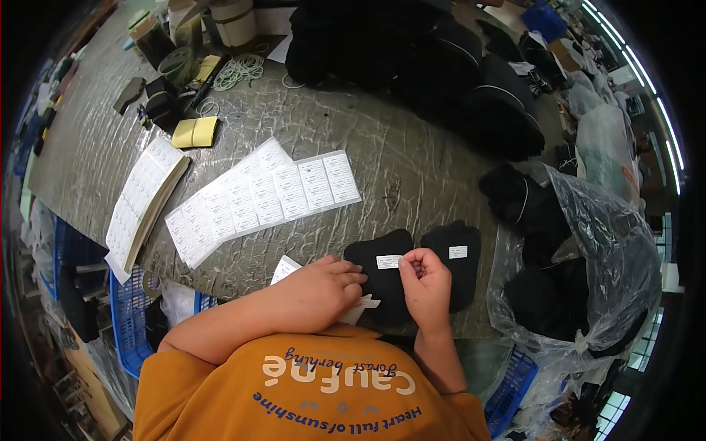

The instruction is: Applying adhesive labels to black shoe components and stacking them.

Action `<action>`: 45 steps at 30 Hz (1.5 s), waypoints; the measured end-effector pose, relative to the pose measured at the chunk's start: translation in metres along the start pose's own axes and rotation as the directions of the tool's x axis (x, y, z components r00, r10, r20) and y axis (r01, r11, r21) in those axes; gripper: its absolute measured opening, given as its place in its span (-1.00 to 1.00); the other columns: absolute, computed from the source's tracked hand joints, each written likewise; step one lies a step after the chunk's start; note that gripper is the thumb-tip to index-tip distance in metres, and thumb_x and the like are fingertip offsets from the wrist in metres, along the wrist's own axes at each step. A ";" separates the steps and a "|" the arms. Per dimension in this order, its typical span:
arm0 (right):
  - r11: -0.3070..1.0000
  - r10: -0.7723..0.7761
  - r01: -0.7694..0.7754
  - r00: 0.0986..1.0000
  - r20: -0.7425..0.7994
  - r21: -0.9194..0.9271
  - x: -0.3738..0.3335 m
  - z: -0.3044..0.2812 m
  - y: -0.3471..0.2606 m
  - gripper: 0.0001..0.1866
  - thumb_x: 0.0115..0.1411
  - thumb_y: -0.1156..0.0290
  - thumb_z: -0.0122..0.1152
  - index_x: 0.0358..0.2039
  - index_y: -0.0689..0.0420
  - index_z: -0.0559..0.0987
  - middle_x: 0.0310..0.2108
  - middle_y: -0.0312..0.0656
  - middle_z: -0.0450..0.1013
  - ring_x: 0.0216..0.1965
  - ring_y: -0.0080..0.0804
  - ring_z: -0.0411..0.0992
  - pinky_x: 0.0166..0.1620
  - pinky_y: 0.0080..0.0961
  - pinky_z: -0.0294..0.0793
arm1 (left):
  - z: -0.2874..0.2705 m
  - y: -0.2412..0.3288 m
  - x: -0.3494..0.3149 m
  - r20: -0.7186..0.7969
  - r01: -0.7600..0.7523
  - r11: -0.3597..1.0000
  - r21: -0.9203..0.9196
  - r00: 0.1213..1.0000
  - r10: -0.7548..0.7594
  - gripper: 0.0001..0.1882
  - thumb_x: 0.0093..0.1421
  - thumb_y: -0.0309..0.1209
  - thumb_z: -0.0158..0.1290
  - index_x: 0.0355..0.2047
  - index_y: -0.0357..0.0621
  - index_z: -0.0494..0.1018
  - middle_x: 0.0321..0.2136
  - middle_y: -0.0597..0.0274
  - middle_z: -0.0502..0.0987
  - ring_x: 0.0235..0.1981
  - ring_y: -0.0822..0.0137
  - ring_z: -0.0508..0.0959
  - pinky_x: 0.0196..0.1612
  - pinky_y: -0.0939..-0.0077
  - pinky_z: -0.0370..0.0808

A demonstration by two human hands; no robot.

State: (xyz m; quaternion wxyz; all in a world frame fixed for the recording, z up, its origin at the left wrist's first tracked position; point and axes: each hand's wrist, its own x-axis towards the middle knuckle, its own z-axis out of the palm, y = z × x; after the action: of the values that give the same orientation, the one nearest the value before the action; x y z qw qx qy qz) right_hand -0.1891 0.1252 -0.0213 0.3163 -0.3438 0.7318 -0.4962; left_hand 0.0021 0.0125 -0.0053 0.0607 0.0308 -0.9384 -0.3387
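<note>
Head view, left fisheye lens
Looks down from the wearer's head, at close range, past the shirt point(312, 393) to the table point(434, 191)

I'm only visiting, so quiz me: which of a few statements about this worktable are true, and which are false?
1. The right hand is at one end of a white label on a black piece. True.
2. The left hand holds the yellow bundle. False: the yellow bundle lies on the table, away from the left hand.
3. A second black piece carries its own label. True.
4. The clear bag holds yellow items. False: the clear bag holds black items.
</note>
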 end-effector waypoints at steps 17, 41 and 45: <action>0.997 0.033 -0.030 0.999 0.035 -0.074 0.004 0.010 0.004 -0.95 0.14 0.59 0.22 -0.42 0.31 0.55 -0.55 -0.33 0.46 -0.57 -0.77 0.30 -0.51 -0.72 0.31 | 0.005 -0.002 0.001 -0.033 -0.024 0.999 0.036 0.999 0.025 -0.80 0.12 -0.38 0.02 -0.41 -0.33 0.48 -0.07 -0.05 0.54 0.08 0.04 0.44 0.12 0.18 0.33; 0.996 -0.010 0.002 0.997 -0.079 -0.093 0.007 0.014 0.018 -0.74 0.04 0.59 0.33 -0.29 0.25 0.43 -0.61 -0.24 0.46 -0.56 -0.64 0.40 -0.46 -0.64 0.40 | 0.008 0.000 0.009 0.007 0.005 0.996 0.089 1.000 -0.006 -0.77 0.03 -0.34 0.04 -0.44 -0.32 0.49 0.11 -0.13 0.41 0.01 0.05 0.43 0.13 0.23 0.29; 0.981 -0.035 0.020 0.997 -0.072 -0.193 0.008 0.014 0.009 -0.71 0.01 0.59 0.33 -0.28 0.23 0.43 -0.63 -0.21 0.44 -0.58 -0.54 0.41 -0.46 -0.54 0.42 | 0.009 -0.001 0.009 0.005 0.007 0.996 0.084 1.000 -0.008 -0.77 0.02 -0.35 0.05 -0.44 -0.31 0.49 0.11 -0.13 0.41 0.01 0.06 0.43 0.14 0.23 0.28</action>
State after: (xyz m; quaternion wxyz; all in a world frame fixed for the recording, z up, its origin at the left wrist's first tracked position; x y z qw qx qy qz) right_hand -0.1839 0.1138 -0.0354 0.2468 -0.3639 0.7828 -0.4402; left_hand -0.0076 0.0162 -0.0120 0.0555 0.0360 -0.9519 -0.2992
